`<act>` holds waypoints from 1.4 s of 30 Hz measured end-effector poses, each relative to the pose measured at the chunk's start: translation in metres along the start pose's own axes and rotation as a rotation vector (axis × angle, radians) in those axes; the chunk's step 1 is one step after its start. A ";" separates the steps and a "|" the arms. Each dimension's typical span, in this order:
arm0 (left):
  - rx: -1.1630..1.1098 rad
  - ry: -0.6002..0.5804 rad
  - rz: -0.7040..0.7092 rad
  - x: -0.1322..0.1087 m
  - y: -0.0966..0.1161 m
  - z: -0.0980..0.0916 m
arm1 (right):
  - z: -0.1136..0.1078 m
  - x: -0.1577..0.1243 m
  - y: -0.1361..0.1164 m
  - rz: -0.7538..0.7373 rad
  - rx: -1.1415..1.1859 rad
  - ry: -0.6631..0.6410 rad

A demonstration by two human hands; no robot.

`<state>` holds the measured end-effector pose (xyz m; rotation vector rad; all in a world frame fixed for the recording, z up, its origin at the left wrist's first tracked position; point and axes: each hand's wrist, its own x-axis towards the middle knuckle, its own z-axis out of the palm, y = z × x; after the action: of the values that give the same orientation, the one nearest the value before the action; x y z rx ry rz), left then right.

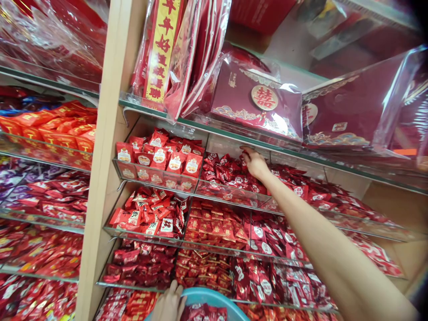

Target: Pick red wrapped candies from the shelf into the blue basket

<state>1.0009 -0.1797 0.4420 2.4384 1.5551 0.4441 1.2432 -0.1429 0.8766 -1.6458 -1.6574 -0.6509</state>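
Note:
My right hand [254,163] reaches over the glass front of an upper shelf bin, at a heap of dark red packets [230,174]. Its visible fingers are stretched out and somewhat apart, at the back of the heap; the undersides are hidden. At the bottom of the view my left hand [169,304] is at the left rim of a light blue basin [209,294], its fingers bent over the edge. Inside the basin lie dark red packets [203,312]. Bright red packets with a pale printed label [159,157] fill the compartment left of my right hand.
Purple-red boxes in clear wrap [249,100] stand on the glass shelf [200,125] just above my right hand. Lower bins hold gold-patterned red packets [214,223] and others. A wooden upright [100,156] divides the shelving on the left.

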 end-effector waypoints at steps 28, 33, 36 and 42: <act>0.034 0.110 0.054 -0.008 0.004 -0.006 | -0.018 -0.179 -0.124 0.078 0.959 -0.078; 0.023 0.055 0.083 -0.012 0.009 -0.019 | 0.028 -0.240 -0.111 0.585 1.451 -0.460; 0.026 0.048 0.080 -0.011 0.010 -0.023 | 0.047 -0.273 -0.094 0.794 1.539 -0.601; 0.052 0.057 0.088 -0.009 0.009 -0.020 | 0.091 -0.336 -0.047 1.184 1.374 -0.696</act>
<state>0.9972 -0.1911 0.4625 2.5630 1.5040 0.4985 1.1666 -0.2902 0.5671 -1.3270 -0.7043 1.4387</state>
